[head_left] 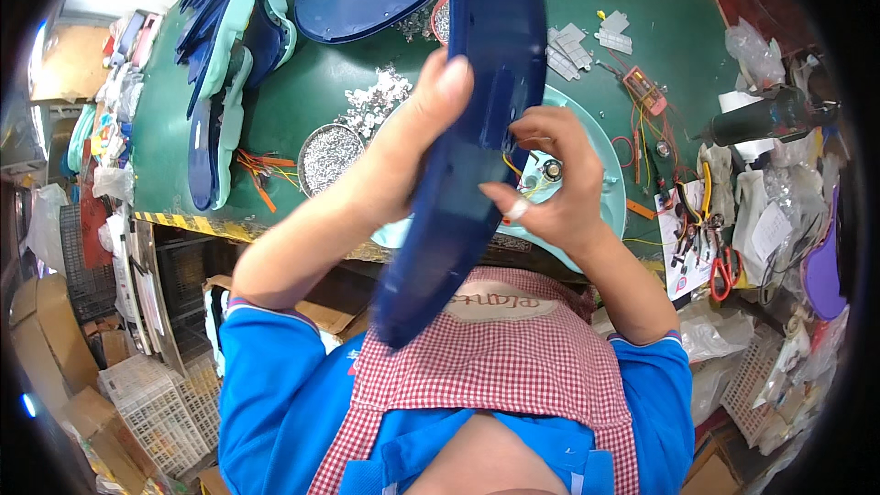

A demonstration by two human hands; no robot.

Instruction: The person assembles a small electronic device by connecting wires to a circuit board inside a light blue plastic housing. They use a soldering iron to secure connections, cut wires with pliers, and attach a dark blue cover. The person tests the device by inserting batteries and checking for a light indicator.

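Observation:
A long, curved navy-blue plastic shell (490, 46) is tilted on edge in front of me, its lower end close to my apron. My left hand (431, 110) is closed on its left side, thumb up along the face and the other fingers hidden behind. My right hand (564, 170) is at the right edge, bent fingertips and thumb against the shell. Between thumb and fingers shows a short yellow wire (511, 163); beside it is a small round metal-rimmed part (551, 170). Under the shell lies a light-teal plastic piece (600, 142), partly covered.
A round tub of screws (331, 158) and a heap of small clear parts (378, 99) lie left on the green table (293, 64). Stacked blue and teal shells (234, 55) stand further left. Wires, a red-handled pair of scissors (725, 273) and yellow-handled pliers (706, 192) lie right.

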